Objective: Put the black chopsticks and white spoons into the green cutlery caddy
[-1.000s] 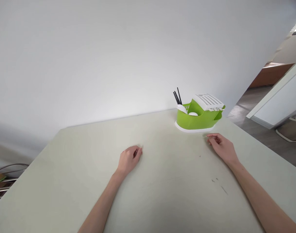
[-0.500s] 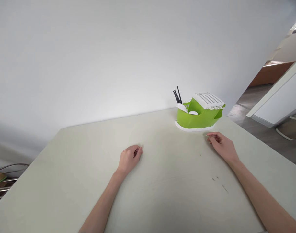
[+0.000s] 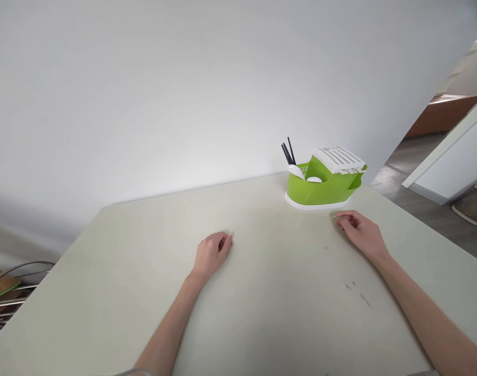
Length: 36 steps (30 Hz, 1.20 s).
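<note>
Both my hands rest on a pale table (image 3: pixel 262 292). My left hand (image 3: pixel 212 253) lies near the table's middle with its fingers loosely curled under and nothing in it. My right hand (image 3: pixel 360 233) rests further right, fingers curled inward, empty as far as I can see, just in front of a green utensil caddy (image 3: pixel 320 188). The caddy stands on a white base at the table's far edge, with a white slotted lid (image 3: pixel 339 159), black sticks (image 3: pixel 288 152) poking up and a white spoon (image 3: pixel 296 171) inside.
A plain white wall rises behind the table. At the lower left, a metal wire rack (image 3: pixel 11 297) sits below the table edge. To the right lie grey floor, a white panel (image 3: pixel 450 162) and a wooden ledge (image 3: pixel 442 112). Small dark specks mark the table near my right forearm.
Both hands stay where they were on the table. The view has shifted slightly, moving everything a little right and up in the picture.
</note>
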Available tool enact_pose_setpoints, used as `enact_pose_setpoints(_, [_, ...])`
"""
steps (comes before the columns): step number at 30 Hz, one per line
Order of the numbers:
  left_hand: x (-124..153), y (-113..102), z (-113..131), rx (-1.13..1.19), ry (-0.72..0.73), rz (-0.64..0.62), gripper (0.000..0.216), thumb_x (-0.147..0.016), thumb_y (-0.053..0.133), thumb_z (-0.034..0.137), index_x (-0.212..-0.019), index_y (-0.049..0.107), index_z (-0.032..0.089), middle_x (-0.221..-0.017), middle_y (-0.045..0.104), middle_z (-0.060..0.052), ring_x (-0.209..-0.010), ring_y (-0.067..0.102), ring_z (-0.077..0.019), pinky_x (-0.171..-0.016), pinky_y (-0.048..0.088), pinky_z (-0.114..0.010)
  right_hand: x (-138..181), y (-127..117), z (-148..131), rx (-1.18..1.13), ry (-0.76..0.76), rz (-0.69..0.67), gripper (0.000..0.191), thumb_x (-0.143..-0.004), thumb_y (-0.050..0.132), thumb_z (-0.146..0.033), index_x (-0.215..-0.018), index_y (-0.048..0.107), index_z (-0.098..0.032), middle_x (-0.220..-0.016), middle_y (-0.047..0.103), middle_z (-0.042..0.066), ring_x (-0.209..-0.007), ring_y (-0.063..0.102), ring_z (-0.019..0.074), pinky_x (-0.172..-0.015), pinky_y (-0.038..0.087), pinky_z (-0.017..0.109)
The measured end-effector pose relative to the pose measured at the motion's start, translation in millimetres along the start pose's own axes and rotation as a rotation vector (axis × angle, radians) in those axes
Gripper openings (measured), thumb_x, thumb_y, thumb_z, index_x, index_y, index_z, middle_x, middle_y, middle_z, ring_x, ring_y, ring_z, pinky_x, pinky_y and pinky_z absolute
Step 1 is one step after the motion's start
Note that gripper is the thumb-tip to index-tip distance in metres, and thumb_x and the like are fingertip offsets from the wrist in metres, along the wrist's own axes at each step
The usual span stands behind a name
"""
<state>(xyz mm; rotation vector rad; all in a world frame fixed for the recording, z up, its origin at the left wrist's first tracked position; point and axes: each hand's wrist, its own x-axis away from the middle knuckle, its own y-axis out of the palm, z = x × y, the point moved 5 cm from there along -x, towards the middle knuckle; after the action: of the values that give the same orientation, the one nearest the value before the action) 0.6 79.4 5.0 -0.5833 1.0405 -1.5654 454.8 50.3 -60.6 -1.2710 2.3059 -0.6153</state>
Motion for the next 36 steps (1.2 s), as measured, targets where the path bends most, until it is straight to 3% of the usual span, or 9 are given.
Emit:
enact_pose_setpoints(31, [1.1, -0.5, -0.8, -0.001, 0.008, -0.005, 0.041, -0.103, 0.04, 0.044, -0.074, 0.059, 0.021, -0.071, 0.063, -0.002, -0.062, 0.049, -0.0158, -0.064, 0.035, -0.03, 0.0, 1.3, 2.5, -0.008, -0.01, 0.005, 0.03, -0.082, 0.056, -0.04, -0.101, 0.073, -0.024, -0.088, 0.079, 0.004, -0.083, 0.072, 0.0255, -0.083, 0.052, 0.04])
enact_pose_setpoints(36, [0.3, 0.9, -2.8, -0.002, 0.013, -0.004, 0.04, -0.103, 0.04, 0.043, -0.075, 0.059, 0.021, -0.073, 0.066, -0.002, -0.062, 0.051, -0.016, -0.064, 0.036, -0.03, 3.2, -3.6, -0.5, -0.046, -0.027, 0.076, 0.032, -0.083, 0.058, -0.041, -0.106, 0.069, -0.023, -0.095, 0.077, 0.007, -0.074, 0.07, 0.0249, -0.079, 0.053, 0.042])
